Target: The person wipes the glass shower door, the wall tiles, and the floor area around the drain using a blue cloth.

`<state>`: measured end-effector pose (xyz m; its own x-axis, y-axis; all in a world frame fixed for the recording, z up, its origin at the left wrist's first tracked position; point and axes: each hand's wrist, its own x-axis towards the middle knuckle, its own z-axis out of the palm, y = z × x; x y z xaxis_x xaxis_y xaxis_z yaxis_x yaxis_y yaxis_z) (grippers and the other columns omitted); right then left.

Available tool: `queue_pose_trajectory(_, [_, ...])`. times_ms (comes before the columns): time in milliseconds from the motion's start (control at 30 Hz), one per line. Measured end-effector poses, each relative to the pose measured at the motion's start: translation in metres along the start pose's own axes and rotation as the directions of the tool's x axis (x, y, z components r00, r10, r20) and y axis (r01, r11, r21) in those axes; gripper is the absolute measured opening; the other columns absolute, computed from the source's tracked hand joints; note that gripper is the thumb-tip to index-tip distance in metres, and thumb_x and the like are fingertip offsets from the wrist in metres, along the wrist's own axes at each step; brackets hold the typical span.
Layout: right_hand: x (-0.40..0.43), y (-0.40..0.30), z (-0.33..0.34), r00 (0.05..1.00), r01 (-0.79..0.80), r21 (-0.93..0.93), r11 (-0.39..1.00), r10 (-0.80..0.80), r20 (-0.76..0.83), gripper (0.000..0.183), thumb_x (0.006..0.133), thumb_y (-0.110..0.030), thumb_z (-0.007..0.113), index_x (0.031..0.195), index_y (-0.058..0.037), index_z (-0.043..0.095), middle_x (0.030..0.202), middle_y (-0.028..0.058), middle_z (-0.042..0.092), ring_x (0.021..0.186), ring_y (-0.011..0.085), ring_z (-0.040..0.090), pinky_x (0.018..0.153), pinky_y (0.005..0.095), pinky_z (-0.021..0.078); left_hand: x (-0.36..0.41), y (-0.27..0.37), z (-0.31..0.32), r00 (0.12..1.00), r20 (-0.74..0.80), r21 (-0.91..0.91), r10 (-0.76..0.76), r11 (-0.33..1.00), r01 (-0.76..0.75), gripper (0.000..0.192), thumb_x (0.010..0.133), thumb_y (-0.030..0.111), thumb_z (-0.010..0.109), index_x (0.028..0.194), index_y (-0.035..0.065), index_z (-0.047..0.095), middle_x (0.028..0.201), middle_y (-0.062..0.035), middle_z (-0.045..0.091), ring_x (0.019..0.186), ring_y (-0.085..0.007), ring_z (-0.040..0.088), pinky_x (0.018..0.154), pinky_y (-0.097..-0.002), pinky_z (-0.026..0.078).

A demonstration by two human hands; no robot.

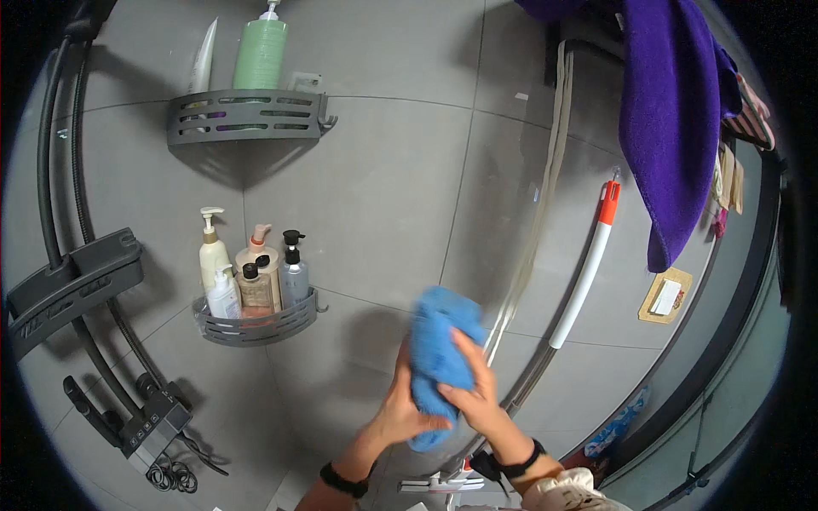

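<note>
A folded blue plush cloth is held up in front of the grey tiled wall, blurred at its top edge. My left hand grips its lower left side, with the thumb across the front. On the right side, my right hand has its thumb and fingers pressed on the cloth's face. Both wrists wear black bands. Behind the hands, the tiled wall runs to a corner at the left.
Left of the hands, a corner shelf holds several pump bottles. Above it, another shelf carries a green bottle and a tube. A shower mixer sits lower left. A white-handled pole and purple towel hang right.
</note>
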<state>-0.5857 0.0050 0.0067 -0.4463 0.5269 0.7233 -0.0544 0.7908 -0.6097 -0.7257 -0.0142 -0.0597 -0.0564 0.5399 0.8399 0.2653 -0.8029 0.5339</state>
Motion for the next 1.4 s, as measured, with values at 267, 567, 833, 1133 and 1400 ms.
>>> queue_pose_trajectory(267, [0.035,-0.04,-0.015,0.985,0.161,-0.223,0.961,-0.171,-0.025,0.062,0.075,-0.019,0.059,0.131,-0.0078,0.034,0.137,0.0168,0.022,0.124,0.0291,0.026,0.097,0.0403,0.0255,0.107,-0.019,-0.004,0.732,-0.6,-0.509,-0.323,0.86,-0.037,0.065,0.07,0.021,0.068,0.12,-0.0033,0.035,0.114,-0.0118,0.044,0.1,-0.0212,0.047,0.086,-0.0337,0.039])
queue_pose_trajectory(567, [-0.12,0.045,-0.075,0.935,-0.321,-0.286,0.903,0.253,-0.248,0.036,0.068,-0.002,0.06,0.103,0.0031,0.054,0.105,0.0144,0.054,0.088,0.024,0.056,0.069,0.0328,0.0437,0.278,-0.056,-0.037,0.688,-0.64,0.559,0.342,0.822,0.112,0.062,0.069,0.025,0.065,0.117,-0.0051,0.04,0.127,-0.0286,0.027,0.113,-0.0432,0.026,0.095,-0.0504,0.023])
queue_pose_trajectory(833, [-0.188,0.036,-0.059,0.579,-0.807,0.435,0.399,0.676,0.455,0.04,0.072,-0.015,0.065,0.103,0.0062,0.051,0.092,0.0154,0.058,0.08,0.0195,0.056,0.07,0.0313,0.0441,0.321,0.02,0.092,0.811,-0.163,0.645,0.562,0.683,-0.344,0.064,0.061,0.022,0.069,0.117,0.002,0.045,0.124,-0.025,0.034,0.109,-0.0404,0.034,0.092,-0.0453,0.032])
queue_pose_trajectory(1133, [-0.213,0.031,-0.157,0.602,-0.786,0.507,0.355,0.628,0.494,0.046,0.071,-0.019,0.066,0.107,0.0048,0.048,0.097,0.0136,0.056,0.086,0.0187,0.053,0.075,0.0318,0.0416,0.362,0.045,0.091,0.736,-0.144,0.841,0.661,0.474,-0.26,0.066,0.056,0.024,0.072,0.114,0.0055,0.047,0.123,-0.0155,0.036,0.105,-0.0321,0.037,0.078,-0.0435,0.039])
queue_pose_trajectory(1400, [-0.226,0.023,-0.192,0.607,-0.773,0.544,0.327,0.63,0.483,0.052,0.07,-0.022,0.067,0.11,0.0036,0.046,0.102,0.0119,0.053,0.091,0.018,0.051,0.079,0.0322,0.0393,0.397,0.033,-0.008,0.683,-0.514,0.789,0.52,0.599,0.138,0.059,0.064,0.029,0.065,0.112,-0.001,0.048,0.115,-0.0202,0.042,0.107,-0.0383,0.037,0.092,-0.0438,0.033])
